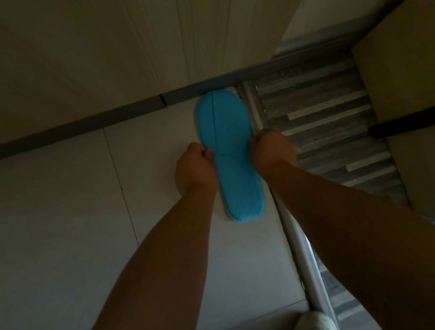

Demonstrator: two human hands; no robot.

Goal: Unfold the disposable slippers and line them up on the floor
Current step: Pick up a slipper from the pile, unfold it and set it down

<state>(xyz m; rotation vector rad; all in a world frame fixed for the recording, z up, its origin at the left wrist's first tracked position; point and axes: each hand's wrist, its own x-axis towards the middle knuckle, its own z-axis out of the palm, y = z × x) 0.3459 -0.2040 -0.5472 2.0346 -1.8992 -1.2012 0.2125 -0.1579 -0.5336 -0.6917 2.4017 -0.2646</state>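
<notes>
One blue disposable slipper (227, 152) lies flat on the pale tiled floor (50, 216), toe against the grey baseboard, heel toward me. A crease runs down the middle of its flattened upper. My left hand (194, 168) pinches the slipper's left edge about halfway along. My right hand (271, 149) pinches the right edge at the same height. Both hands have the fingers curled closed on the fabric. No second blue slipper is in view.
A metal threshold strip (292, 227) runs along the slipper's right side, with grey wood-pattern flooring (325, 127) beyond it. A cabinet side (420, 108) stands at the right. A white shoe (314, 327) shows at the bottom. A pale wall (84, 57) rises behind the baseboard.
</notes>
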